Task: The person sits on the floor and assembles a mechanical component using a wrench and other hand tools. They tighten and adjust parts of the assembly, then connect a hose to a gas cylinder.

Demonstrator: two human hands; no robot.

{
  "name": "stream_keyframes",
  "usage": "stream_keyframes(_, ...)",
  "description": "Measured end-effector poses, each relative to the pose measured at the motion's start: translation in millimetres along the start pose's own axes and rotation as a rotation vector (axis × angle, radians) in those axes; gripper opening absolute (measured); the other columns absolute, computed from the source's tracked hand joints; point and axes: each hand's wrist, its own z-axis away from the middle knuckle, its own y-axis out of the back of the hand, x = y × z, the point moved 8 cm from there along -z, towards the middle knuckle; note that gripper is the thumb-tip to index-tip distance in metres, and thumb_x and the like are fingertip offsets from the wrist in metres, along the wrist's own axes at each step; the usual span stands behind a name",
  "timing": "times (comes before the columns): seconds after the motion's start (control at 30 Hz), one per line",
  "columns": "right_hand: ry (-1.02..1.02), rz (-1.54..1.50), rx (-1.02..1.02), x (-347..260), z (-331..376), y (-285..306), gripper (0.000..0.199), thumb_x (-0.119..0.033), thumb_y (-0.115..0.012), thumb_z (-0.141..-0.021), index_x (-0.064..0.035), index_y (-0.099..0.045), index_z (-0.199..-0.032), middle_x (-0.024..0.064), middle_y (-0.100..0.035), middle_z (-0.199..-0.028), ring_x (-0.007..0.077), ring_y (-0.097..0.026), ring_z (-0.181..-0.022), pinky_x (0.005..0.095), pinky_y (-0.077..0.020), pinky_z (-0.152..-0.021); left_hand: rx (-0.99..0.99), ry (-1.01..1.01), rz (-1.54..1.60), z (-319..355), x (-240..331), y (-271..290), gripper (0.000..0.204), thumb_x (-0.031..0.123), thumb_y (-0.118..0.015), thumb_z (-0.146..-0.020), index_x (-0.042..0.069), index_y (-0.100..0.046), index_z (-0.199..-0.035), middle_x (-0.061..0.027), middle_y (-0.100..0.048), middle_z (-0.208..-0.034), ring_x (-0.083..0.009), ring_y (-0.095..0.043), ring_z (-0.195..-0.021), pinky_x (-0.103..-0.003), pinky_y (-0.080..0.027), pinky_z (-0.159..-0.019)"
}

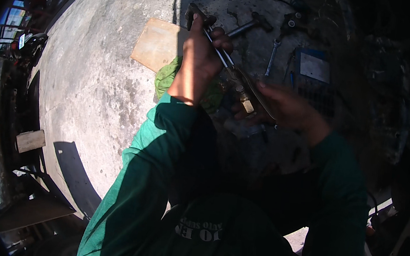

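Twin rods (pixel 218 52) are showing smooth, glossy metal; the blocky fitting (pixel 248 105) is gleaming yellowish, brass-like. Wrench (pixel 271 60) is glinting like bare steel. Floor (pixel 106 67) is looking like rough, matt, stained concrete. Green rag (pixel 165 79) is showing creased cloth, sleeves (pixel 133 170) are reading as matt fabric, block (pixel 30 140) is appearing dull, wooden.

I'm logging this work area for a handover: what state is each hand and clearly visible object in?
Left hand: closed around the upper end of the metal part
Right hand: closed on its lower end, fingers in shadow
Metal part: held slantwise by both hands
Hammer: lying on the floor
Wrench: lying on the floor
Board: flat, sunlit
Green cloth: bunched up, partly hidden
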Motion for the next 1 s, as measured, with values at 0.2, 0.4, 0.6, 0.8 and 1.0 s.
stream_keyframes(0.2, -0.007, -0.095, -0.095, 10.0, -2.6, -18.3, 0.045, -0.046, -0.047, -0.106, -0.0045, -0.062, -0.116, 0.0154, -0.071, -0.101, 0.0255, -0.071, -0.09, 0.0417, -0.0588, -0.076, -0.036, -0.065, 0.076, -0.6, 20.4, 3.6, 0.039, 0.054, -0.051, -0.102, 0.016, -0.048, -0.107, -0.0015, -0.042, -0.072, -0.0127, -0.04, -0.056, -0.029, -0.039, -0.054)
stream_keyframes(0.4, 0.034, 0.091, -0.086, 2.7, -6.7, -15.2, 0.046, -0.048, -0.048, -0.105, -0.0046, -0.061, -0.113, 0.0133, -0.07, -0.09, 0.0238, -0.07, -0.077, 0.038, -0.0584, -0.067, 0.048, -0.052, 0.128, 5.8, 19.5, 1.2, 0.039, 0.05, -0.051, -0.104, 0.011, -0.05, -0.099, -0.0003, -0.039, -0.07, -0.0116, -0.038, -0.055, -0.026, -0.038, -0.052)
stream_keyframes(0.6, 0.041, -0.018, 0.028, 3.7, -1.2, -21.5, 0.045, -0.047, -0.045, -0.105, -0.0055, -0.063, -0.111, 0.0125, -0.07, -0.09, 0.0223, -0.069, -0.071, 0.0342, -0.0568, -0.06, 0.06, -0.048, 0.067, 3.1, 17.7, 6.1, 0.038, 0.048, -0.052, -0.103, 0.011, -0.048, -0.109, -0.0019, -0.042, -0.074, -0.0127, -0.04, -0.056, -0.028, -0.04, -0.054)
stream_keyframes(0.8, -0.013, -0.123, -0.153, 14.7, -13.0, -1.2, 0.057, -0.055, -0.037, -0.105, -0.0064, -0.06, -0.121, 0.0152, -0.071, -0.098, 0.0272, -0.071, -0.081, 0.0416, -0.0585, -0.068, 0.097, -0.025, 0.103, -4.8, 17.3, 19.5, 0.029, 0.04, -0.054, -0.104, 0.012, -0.048, -0.111, -0.003, -0.044, -0.077, -0.016, -0.043, -0.061, -0.033, -0.043, -0.058)
stream_keyframes(1.0, -0.046, -0.255, -0.31, 11.7, -8.0, -10.7, 0.075, -0.068, -0.027, -0.102, -0.0052, -0.057, -0.128, 0.0237, -0.068, -0.109, 0.0332, -0.072, -0.091, 0.0496, -0.06, -0.074, 0.094, -0.019, 0.062, -6.0, 13.1, 23.8, 0.021, 0.031, -0.057, -0.103, 0.012, -0.049, -0.101, -0.005, -0.049, -0.08, -0.0188, -0.046, -0.064, -0.037, -0.048, -0.06)
